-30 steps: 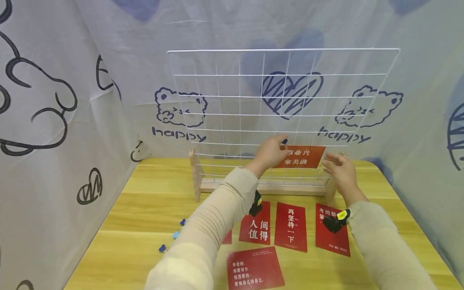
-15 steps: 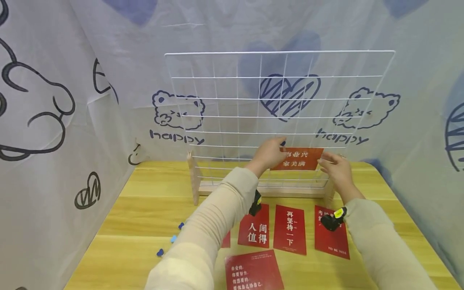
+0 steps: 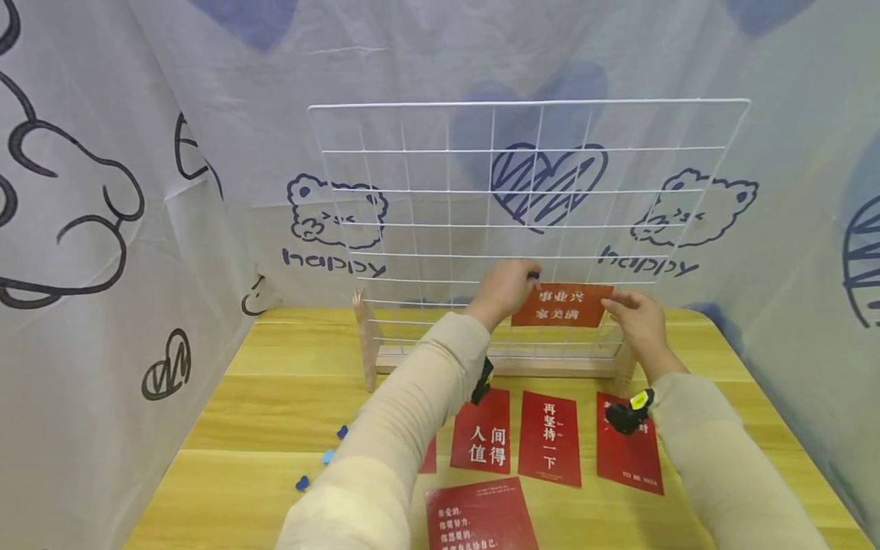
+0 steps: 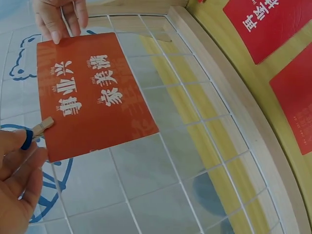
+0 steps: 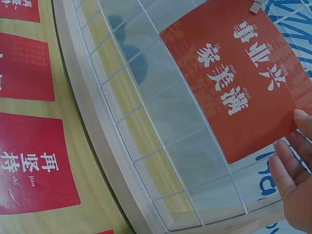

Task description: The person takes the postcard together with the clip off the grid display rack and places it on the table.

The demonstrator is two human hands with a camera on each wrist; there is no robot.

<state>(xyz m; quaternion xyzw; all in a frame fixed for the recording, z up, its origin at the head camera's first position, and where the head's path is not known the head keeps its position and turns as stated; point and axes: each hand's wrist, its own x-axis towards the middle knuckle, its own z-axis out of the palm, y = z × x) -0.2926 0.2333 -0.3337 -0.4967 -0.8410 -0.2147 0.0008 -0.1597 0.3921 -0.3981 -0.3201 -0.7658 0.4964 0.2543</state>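
Left hand: the left hand (image 3: pixel 504 286) is raised to the white wire grid panel (image 3: pixel 440 191), forearm in a beige sleeve (image 3: pixel 412 412) running up from the lower frame. In the left wrist view its fingers (image 4: pixel 17 165) pinch a small wooden clothespin (image 4: pixel 39 130) with a blue tip, set at the left edge of the red card (image 3: pixel 562 305).
Right hand: the right hand (image 3: pixel 635 321) is raised at the card's right end. Fingertips (image 4: pixel 58 22) grip the card's edge; in the right wrist view the fingers (image 5: pixel 292 175) lie against the card's corner.
Red card, position: held flat against the front of the grid, in its lower rows, just above the wooden base (image 3: pixel 495 359), between the two hands.
Red card, writing: two rows of white Chinese characters, 事业兴 over 家美满, with small pinyin beneath that is too fine to read in full.
Grid stand: upright at the back of the wooden table (image 3: pixel 275 412), seated in the wooden base.
Cards on table: red cards lie flat before the stand. One (image 3: pixel 483 430) reads 人间值得; the next (image 3: pixel 550 438) reads 再坚持一下; a third (image 3: pixel 629 451), partly hidden by the right wrist, shows "TO BE NICE"-style small print that cannot be read with certainty. A nearer card (image 3: pixel 477 519) carries several lines of small characters, not legible.
Loose clips: small blue clips (image 3: pixel 323 457) lie on the table to the left of the left sleeve.
Backdrop: white cloth (image 3: pixel 137 191) printed with bears, hearts and the word "happy".
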